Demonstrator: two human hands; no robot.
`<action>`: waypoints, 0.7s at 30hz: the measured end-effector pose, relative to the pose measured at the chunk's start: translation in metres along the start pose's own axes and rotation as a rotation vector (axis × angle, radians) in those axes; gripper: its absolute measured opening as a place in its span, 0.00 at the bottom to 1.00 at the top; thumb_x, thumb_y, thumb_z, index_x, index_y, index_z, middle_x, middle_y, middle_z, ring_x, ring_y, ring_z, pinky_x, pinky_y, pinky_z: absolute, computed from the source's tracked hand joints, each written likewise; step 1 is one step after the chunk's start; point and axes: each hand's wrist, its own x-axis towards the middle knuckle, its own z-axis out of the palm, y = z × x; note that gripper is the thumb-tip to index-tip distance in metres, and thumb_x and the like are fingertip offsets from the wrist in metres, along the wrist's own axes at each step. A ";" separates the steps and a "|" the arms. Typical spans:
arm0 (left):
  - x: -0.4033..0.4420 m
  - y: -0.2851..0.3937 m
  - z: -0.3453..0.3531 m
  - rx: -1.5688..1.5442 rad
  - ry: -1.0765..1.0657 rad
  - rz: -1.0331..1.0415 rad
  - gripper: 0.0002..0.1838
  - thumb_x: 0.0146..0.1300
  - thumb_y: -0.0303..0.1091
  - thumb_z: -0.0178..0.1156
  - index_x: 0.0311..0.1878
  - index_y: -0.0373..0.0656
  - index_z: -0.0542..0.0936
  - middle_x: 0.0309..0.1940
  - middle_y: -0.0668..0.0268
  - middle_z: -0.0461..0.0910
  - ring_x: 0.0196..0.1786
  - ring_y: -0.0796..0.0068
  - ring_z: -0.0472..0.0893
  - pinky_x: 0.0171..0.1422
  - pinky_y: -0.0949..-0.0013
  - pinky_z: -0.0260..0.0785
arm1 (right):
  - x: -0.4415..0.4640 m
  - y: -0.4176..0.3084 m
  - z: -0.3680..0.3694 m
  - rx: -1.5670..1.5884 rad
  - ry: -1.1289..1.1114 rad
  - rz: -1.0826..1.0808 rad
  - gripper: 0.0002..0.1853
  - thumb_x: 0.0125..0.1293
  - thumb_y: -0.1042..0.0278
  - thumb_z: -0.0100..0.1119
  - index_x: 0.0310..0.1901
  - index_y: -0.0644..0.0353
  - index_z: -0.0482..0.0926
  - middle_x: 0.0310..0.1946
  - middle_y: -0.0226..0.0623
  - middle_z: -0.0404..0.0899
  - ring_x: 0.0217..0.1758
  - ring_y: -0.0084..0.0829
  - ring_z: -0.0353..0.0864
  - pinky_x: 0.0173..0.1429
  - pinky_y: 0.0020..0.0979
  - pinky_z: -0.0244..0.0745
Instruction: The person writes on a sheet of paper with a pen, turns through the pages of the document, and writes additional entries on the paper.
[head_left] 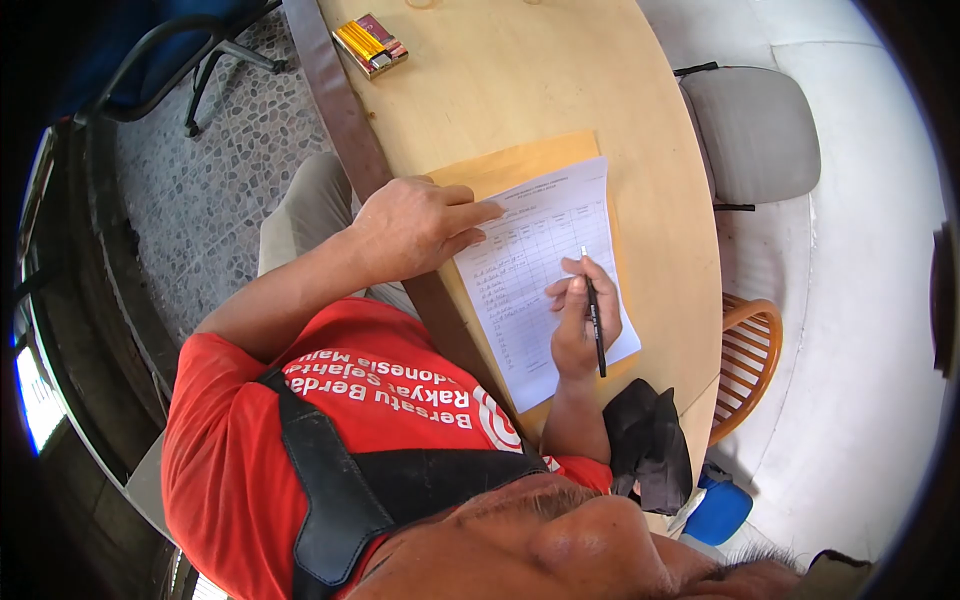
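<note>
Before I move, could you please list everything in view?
Table: 1, light wood, centre
Envelope: 1, tan, on the table
Sheet: 1, white, on the envelope
Pen: 1, black, in right hand
Box: 1, dark red, table's upper left
Lighter: 1, yellow, on the box
Chair: 1, grey, upper right
Wooden chair: 1, brown, middle right
Office chair: 1, black, upper left
Bundle: 1, black, lower right
Unclear item: 1, blue, lower right
Floor: 1, grey stone, left
Trousers: 1, beige, left
Shirt: 1, red, lower left
Strap: 1, black, over shirt
Head: 1, partial, bottom
Left hand: 1, bare, on sheet
Right hand: 1, bare, around pen
</note>
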 end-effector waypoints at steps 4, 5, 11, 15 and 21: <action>0.000 0.000 0.000 -0.017 0.026 -0.010 0.17 0.66 0.39 0.67 0.57 0.50 0.85 0.32 0.63 0.82 0.32 0.54 0.85 0.37 0.53 0.79 | 0.020 0.013 -0.019 -0.386 0.089 -0.112 0.18 0.75 0.72 0.63 0.63 0.69 0.77 0.53 0.48 0.85 0.53 0.36 0.86 0.53 0.33 0.80; 0.000 -0.001 0.001 -0.039 0.048 -0.007 0.18 0.66 0.37 0.67 0.58 0.49 0.85 0.31 0.62 0.82 0.32 0.54 0.85 0.36 0.53 0.79 | 0.025 0.013 -0.025 -0.474 0.095 -0.104 0.23 0.71 0.70 0.69 0.64 0.69 0.77 0.56 0.52 0.83 0.62 0.44 0.82 0.64 0.40 0.77; 0.000 -0.004 -0.020 -0.308 -0.075 -0.082 0.27 0.60 0.29 0.64 0.65 0.48 0.83 0.33 0.55 0.86 0.34 0.52 0.86 0.41 0.54 0.80 | 0.031 0.031 -0.038 -0.667 0.142 -0.121 0.29 0.67 0.63 0.75 0.64 0.69 0.77 0.60 0.57 0.80 0.65 0.52 0.79 0.68 0.47 0.74; 0.002 -0.009 -0.017 -0.345 -0.045 -0.060 0.29 0.60 0.27 0.66 0.67 0.48 0.82 0.37 0.51 0.88 0.36 0.49 0.87 0.45 0.53 0.80 | 0.030 0.029 -0.037 -0.613 0.158 -0.054 0.31 0.66 0.62 0.77 0.65 0.69 0.77 0.58 0.57 0.81 0.63 0.52 0.80 0.68 0.47 0.74; 0.003 -0.008 -0.015 -0.389 -0.082 -0.146 0.27 0.62 0.29 0.69 0.66 0.48 0.83 0.38 0.48 0.88 0.39 0.47 0.87 0.47 0.52 0.80 | 0.033 0.039 -0.041 -0.561 0.183 -0.035 0.32 0.63 0.63 0.79 0.64 0.68 0.78 0.56 0.53 0.83 0.59 0.45 0.82 0.65 0.42 0.74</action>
